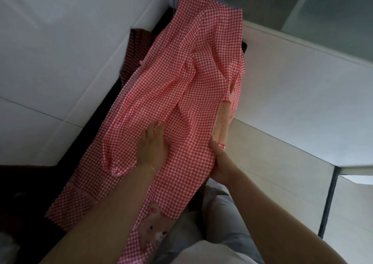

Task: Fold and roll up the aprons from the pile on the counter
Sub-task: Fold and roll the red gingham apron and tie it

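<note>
Right now, seen from the head camera, a red-and-white checked apron (pixel 181 94) lies stretched lengthwise over a dark table (pixel 105 110), running from the person's lap up toward the far corner by the white wall (pixel 60 31). The left hand (pixel 151 148) rests flat on the cloth near its middle, fingers straight and spread a little, pressing the fabric down. The right hand (pixel 220 160) grips the apron's right edge, fingers curled round the fold, just below a pink dotted pocket (pixel 222 120). A pink bear patch (pixel 153 229) shows on the near end of the apron, beside the left forearm. At the far left of the cloth, a dark red striped apron (pixel 135 49) peeks out from under it. Grey trousers (pixel 222 219) fill the bottom of the view between the 2 arms.
</note>
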A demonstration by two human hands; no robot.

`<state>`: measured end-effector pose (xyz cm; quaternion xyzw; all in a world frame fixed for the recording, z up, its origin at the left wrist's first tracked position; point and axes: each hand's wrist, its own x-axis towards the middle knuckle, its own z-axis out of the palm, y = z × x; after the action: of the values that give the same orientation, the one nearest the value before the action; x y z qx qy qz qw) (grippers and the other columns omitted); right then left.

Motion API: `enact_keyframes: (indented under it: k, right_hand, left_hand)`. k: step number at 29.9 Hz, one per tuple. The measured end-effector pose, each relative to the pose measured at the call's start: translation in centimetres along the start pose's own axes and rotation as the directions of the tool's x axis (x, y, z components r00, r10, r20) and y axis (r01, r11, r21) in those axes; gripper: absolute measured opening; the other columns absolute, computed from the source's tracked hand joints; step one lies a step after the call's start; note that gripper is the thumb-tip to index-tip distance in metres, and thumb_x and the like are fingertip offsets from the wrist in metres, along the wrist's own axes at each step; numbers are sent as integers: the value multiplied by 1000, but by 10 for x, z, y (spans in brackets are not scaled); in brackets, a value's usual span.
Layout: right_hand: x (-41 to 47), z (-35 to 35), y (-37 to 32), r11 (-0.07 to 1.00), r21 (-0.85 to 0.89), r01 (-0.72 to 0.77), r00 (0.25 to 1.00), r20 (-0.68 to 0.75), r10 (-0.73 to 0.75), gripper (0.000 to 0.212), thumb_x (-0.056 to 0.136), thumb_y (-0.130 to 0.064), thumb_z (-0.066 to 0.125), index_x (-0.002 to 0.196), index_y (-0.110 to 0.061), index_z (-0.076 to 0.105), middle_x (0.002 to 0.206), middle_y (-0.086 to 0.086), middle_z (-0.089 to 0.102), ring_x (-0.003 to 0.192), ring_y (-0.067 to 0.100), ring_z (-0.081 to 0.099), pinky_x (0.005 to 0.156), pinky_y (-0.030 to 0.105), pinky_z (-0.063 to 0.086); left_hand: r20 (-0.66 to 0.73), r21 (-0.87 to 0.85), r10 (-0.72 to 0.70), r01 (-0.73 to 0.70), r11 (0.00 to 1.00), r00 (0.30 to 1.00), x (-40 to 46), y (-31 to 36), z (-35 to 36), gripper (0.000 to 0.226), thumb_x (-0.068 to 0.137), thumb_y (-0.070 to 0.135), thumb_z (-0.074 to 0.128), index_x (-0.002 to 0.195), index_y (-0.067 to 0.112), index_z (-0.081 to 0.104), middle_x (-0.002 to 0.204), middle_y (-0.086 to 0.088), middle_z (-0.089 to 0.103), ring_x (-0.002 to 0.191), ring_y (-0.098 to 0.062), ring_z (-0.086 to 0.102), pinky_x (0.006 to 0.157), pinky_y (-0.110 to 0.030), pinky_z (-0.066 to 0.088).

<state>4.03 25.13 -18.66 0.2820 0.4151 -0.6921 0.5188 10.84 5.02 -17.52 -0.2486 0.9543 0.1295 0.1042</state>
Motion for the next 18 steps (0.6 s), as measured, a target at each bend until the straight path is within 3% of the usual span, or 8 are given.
enact_keyframes:
  k: [2, 4, 6, 8, 11, 14, 16, 18]
  right_hand:
    - [-1, 13, -6, 999, -13, 49, 998, -50, -50, 90, 57, -53, 81, 128, -15, 41, 119, 6, 59, 106, 26, 59, 99, 48, 43]
    - [-4, 27, -11, 994, -50, 102, 990, -95, -107, 58, 76, -45, 69, 119, -15, 43, 109, 2, 59, 96, 21, 59, 87, 41, 47]
    - [-6, 37, -14, 992, -47, 117, 988, -91, -121, 49, 85, -42, 64, 122, -15, 45, 112, 3, 61, 100, 23, 59, 88, 43, 47]
    - [-7, 39, -14, 992, 20, 123, 990, -70, -122, 51, 80, -45, 64, 120, -18, 47, 115, 4, 60, 105, 26, 58, 92, 48, 45]
    - [-9, 32, -11, 992, 51, 111, 993, -45, -109, 66, 72, -70, 56, 117, -22, 49, 114, 4, 59, 105, 28, 57, 95, 53, 41]
    - [-16, 9, -6, 998, -7, 59, 994, 96, -58, 84, 63, -82, 45, 121, -21, 47, 120, 6, 57, 109, 29, 55, 102, 55, 36]
    - [-22, -7, -4, 996, -81, 20, 982, 191, -4, 97, 61, -81, 58, 134, -19, 42, 135, 10, 53, 123, 32, 50, 109, 56, 31]
    - [-30, -20, -6, 997, -58, 55, 970, 240, -40, 97, 59, -67, 76, 136, -18, 43, 136, 13, 53, 125, 35, 49, 108, 57, 33]
  left_hand:
    - [91, 16, -27, 26, 1000, 995, -10, 8, 4, 58, 96, 43, 40, 149, 22, 26, 155, -9, 21, 131, -38, 29, 106, -49, 32]
    - [194, 86, -85, 70, 994, 977, -13, 5, 9, 62, 97, 50, 32, 151, 27, 14, 159, -2, 8, 135, -35, 20, 107, -48, 30]
    - [232, 97, -87, 66, 993, 969, -10, 1, 7, 65, 95, 53, 34, 151, 30, 10, 159, 0, 4, 137, -35, 15, 109, -50, 29]
    - [256, 109, -88, 62, 992, 963, -8, 1, 5, 69, 94, 56, 37, 151, 32, 7, 160, 1, 3, 138, -35, 14, 108, -50, 31]
    - [269, 138, -115, 80, 987, 956, -10, 2, 5, 71, 93, 53, 41, 151, 32, 5, 159, 2, 2, 136, -34, 16, 106, -51, 33]
    - [260, 135, -115, 82, 988, 959, -11, 5, 7, 69, 95, 51, 39, 151, 31, 4, 159, 0, 1, 137, -35, 14, 108, -53, 29]
    - [256, 142, -117, 83, 986, 960, -11, 5, 7, 69, 95, 52, 38, 151, 31, 4, 159, 0, 2, 138, -35, 14, 108, -53, 28]
    - [264, 150, -125, 87, 985, 956, -11, 6, 7, 69, 95, 52, 38, 151, 31, 4, 160, 0, 1, 139, -35, 13, 110, -54, 28]
